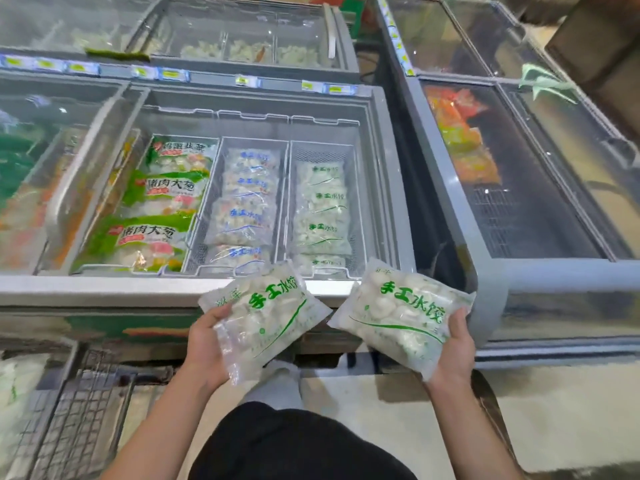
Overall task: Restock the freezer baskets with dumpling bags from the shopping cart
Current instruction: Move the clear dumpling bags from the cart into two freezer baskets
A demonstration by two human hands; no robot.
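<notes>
The open chest freezer [207, 292] stood straight ahead of the person, with three baskets side by side in it. The left basket [104, 268] held three large green-labelled bags. The middle basket [204, 216] held four clear bags with blue print. The right basket [358, 188] held four with green print, laid in a row running away from the person. The shopping cart [69, 403] sat low on the left, its contents too blurred to count.

Two dumpling bags with green print were in hand, both short of the freezer's front edge. The left hand [204, 344] was closed around the left bag [263, 317], its long axis tilted up to the right. The right hand [455, 348] gripped the right bag [401, 317], and it looked the nearer to the right basket, which lay ahead and slightly left of it.
</notes>
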